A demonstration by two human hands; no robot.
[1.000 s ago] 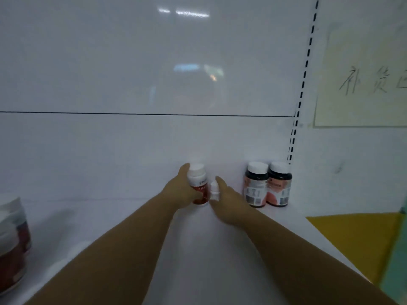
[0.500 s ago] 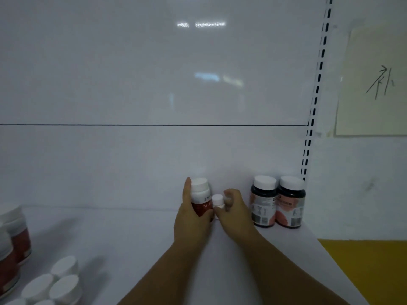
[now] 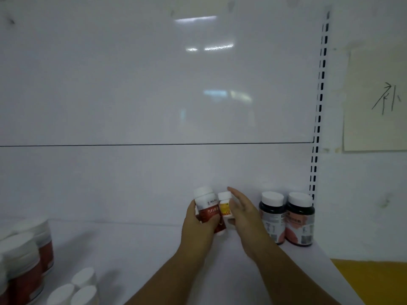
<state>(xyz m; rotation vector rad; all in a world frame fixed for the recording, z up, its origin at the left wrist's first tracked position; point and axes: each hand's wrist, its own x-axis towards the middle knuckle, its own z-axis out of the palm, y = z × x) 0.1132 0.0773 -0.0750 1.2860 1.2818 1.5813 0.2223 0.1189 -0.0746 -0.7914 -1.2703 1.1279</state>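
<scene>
Since 0.5 s ago the fingers of the right hand [image 3: 244, 216] have been straightened from a curl. They are laid flat against the small white-capped, yellow-labelled plastic bottle [image 3: 225, 206], with nothing clasped. At its 9 o'clock, touching it, the taller white-capped, red-labelled plastic bottle [image 3: 209, 213] is gripped, slightly tilted, by the left hand [image 3: 198, 225], near the back of the white shelf [image 3: 154, 249]. Print on both labels is blurred and can't be read. At 3 o'clock two dark, white-capped bottles [image 3: 272, 216] are stood upright, text illegible. At 1 o'clock, on a pale yellow paper note [image 3: 374, 128], a handwritten char. is cut off by the frame edge. At 8 o'clock red jars with white lids [image 3: 24, 260] are cropped.
</scene>
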